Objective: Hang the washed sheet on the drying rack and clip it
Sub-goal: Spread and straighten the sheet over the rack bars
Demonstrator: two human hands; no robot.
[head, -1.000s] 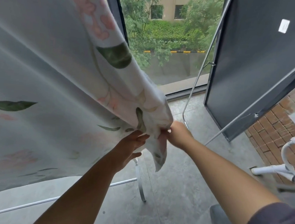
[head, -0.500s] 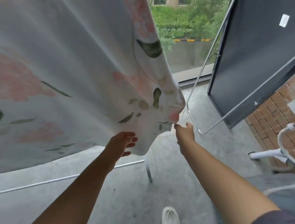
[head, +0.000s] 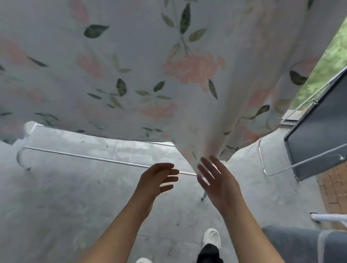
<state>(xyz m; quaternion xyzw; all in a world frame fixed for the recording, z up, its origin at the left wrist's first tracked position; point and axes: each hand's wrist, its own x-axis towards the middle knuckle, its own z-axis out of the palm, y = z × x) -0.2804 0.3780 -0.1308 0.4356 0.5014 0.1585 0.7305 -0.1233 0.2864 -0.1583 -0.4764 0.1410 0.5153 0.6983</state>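
**Under the hanging sheet point(head: 133, 62), both hands loose and holding nothing**

Up front and overhead, the sheet fills most of the view. It's whitish with pink flowers and dark green leaves, and it drapes down from somewhere above the frame, so I can't see what it's hanging over. Its bottom edge ends above the floor point(head: 52, 204), and a long fold drops lower on the right side.

The left hand point(head: 156, 181) is just below that edge. Its fingers are relaxed and slightly curved, with gaps between them, and it has nothing in its grip. The right hand point(head: 218, 182) is just beside it with the fingers spread wide. Its fingertips point(head: 205, 159) are right at the bottom of the hanging fold, and honestly I can't tell if they're touching the cloth or just in front of it. Either way, it's not gripping anything.

Behind the hands, a low white rail of the drying rack point(head: 89, 158) runs across near the floor, with a curved foot at its left end. No clips show anywhere.

Two white shoes point(head: 212, 237) are down on the grey floor. Off to the right there's a dark panel point(head: 331, 127) against a brick wall point(head: 340, 178), and a grey fabric thing point(head: 295, 249) sits in the bottom corner.
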